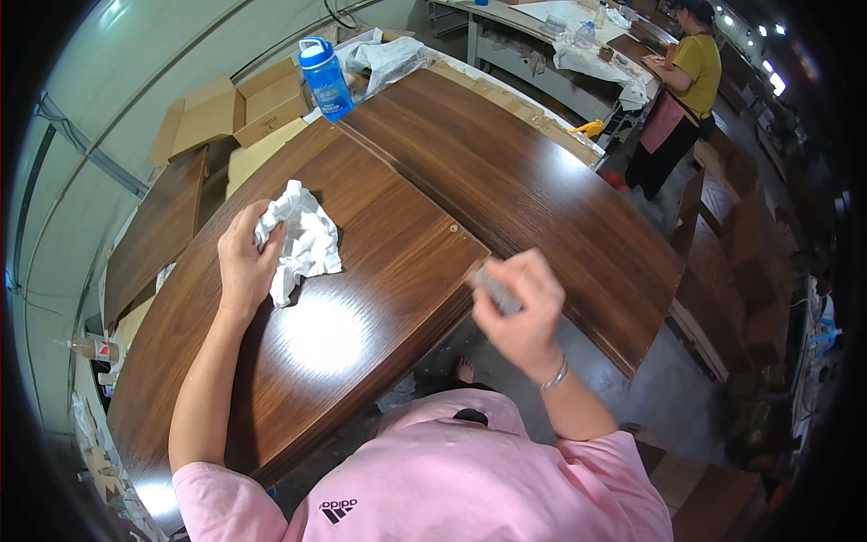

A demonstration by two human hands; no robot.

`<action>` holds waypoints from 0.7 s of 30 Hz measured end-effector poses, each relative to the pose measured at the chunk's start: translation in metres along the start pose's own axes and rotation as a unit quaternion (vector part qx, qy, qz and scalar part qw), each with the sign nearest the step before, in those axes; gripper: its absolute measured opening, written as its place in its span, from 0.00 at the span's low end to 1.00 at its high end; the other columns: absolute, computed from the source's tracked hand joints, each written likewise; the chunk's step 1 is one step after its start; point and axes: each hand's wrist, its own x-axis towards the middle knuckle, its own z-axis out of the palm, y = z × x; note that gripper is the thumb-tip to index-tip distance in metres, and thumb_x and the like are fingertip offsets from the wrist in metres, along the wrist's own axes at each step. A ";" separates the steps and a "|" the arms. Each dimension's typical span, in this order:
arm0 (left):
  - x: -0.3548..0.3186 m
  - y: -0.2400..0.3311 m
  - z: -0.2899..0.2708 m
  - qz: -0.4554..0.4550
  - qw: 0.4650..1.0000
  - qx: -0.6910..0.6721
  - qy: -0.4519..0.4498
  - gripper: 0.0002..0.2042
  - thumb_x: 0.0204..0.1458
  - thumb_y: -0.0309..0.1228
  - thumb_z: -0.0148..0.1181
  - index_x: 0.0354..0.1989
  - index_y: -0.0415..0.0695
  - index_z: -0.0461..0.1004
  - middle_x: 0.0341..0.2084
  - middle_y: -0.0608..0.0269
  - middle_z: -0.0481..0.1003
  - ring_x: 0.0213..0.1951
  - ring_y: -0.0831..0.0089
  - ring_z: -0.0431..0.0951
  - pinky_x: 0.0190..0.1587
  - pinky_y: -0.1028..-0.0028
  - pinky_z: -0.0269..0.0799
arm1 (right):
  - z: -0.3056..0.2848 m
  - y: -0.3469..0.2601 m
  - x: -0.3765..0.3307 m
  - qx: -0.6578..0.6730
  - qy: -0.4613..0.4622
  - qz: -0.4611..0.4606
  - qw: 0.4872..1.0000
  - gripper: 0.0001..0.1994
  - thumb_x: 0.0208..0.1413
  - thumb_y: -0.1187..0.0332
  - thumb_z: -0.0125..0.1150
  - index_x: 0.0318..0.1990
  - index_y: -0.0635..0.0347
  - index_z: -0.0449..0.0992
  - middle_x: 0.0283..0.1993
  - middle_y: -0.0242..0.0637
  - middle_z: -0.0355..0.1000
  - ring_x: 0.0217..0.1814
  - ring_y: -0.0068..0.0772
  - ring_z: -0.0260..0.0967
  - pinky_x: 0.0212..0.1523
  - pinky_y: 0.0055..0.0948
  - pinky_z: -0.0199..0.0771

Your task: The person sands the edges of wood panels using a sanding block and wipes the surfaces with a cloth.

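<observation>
While the left hand [242, 257] has its grip on crumpled white cloth [316, 237] back from the brown board's [397, 244] near edge, the right hand [531, 312] clasps a blurred grey block [499, 289] by its right corner.

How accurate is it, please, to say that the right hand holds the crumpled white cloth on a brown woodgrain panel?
The side is wrong: the head view shows the left hand, not the right hand, holding the crumpled white cloth on a brown woodgrain panel.
</observation>
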 end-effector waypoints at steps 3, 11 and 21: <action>-0.001 -0.003 0.002 -0.007 1.000 -0.004 -0.002 0.13 0.49 0.23 0.64 0.44 0.35 0.74 0.35 0.48 0.78 0.36 0.55 0.79 0.40 0.66 0.73 | 0.002 0.011 0.003 -0.024 0.030 0.054 0.998 0.14 0.36 0.79 0.69 0.36 0.65 0.78 0.32 0.41 0.69 0.30 0.39 0.70 0.31 0.34 0.73; -0.003 -0.005 -0.004 -0.003 1.000 -0.008 -0.001 0.13 0.49 0.23 0.63 0.44 0.36 0.74 0.35 0.49 0.77 0.35 0.55 0.78 0.40 0.67 0.73 | 0.019 -0.013 -0.003 0.023 0.022 0.030 0.999 0.15 0.38 0.78 0.68 0.38 0.63 0.78 0.33 0.41 0.71 0.31 0.42 0.70 0.31 0.35 0.74; 0.007 0.022 0.004 -0.064 0.996 0.017 -0.060 0.19 0.50 0.35 0.66 0.48 0.39 0.76 0.42 0.50 0.76 0.40 0.56 0.79 0.44 0.65 0.74 | 0.004 -0.030 -0.016 0.103 -0.044 -0.048 0.993 0.16 0.38 0.78 0.68 0.39 0.64 0.79 0.32 0.39 0.73 0.31 0.38 0.72 0.30 0.33 0.74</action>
